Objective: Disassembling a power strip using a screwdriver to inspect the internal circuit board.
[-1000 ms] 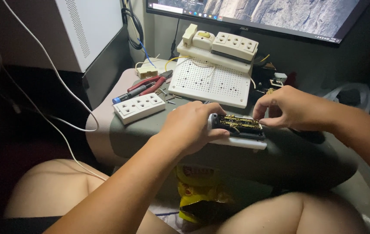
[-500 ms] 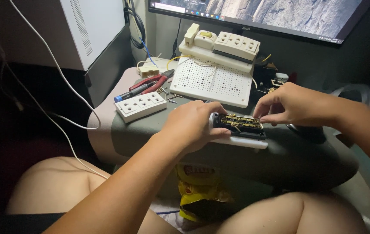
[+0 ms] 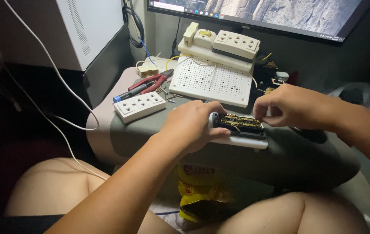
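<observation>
Left hand (image 3: 191, 125): grip wrapped around the left end of the opened socket strip (image 3: 239, 128).
Right hand (image 3: 289, 106): fingertips pinched together at the strip's right end.
Socket strip: lying near the bench (image 3: 289, 151) front edge.
Nearby: white socket block (image 3: 140, 106), perforated board (image 3: 213, 80), red pliers (image 3: 150, 82).

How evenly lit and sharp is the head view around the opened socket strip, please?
Head view: uneven light; the white perforated plastic board is bright, the left edge nearly black. The opened socket strip with brass contacts, left hand and right hand look sharp, without glare.
</observation>
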